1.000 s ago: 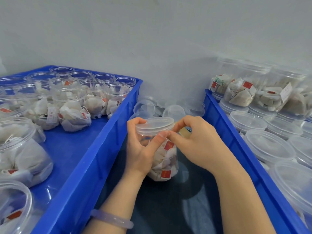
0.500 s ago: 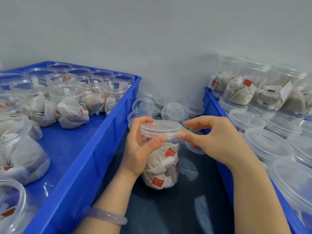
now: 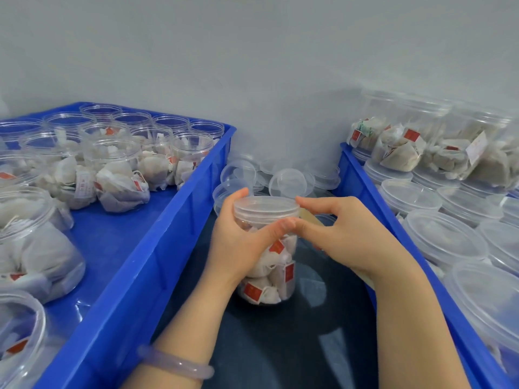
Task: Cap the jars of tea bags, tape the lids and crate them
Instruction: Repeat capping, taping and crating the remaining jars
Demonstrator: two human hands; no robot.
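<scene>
The jar (image 3: 266, 265) of tea bags is upright over the dark desk (image 3: 280, 346) at centre, its clear lid (image 3: 266, 204) on top. The left hand (image 3: 238, 242) grips it from 9 o'clock, fingers curled round the back and thumb across the front, while the right hand (image 3: 345, 234) at 3 o'clock pinches the lid's rim between forefinger and thumb. Loose lids (image 3: 286, 181) lie at 12 o'clock; a blue crate (image 3: 157, 248) of open jars sits at 9 o'clock, another crate (image 3: 365, 192) of capped ones at 3 o'clock.
</scene>
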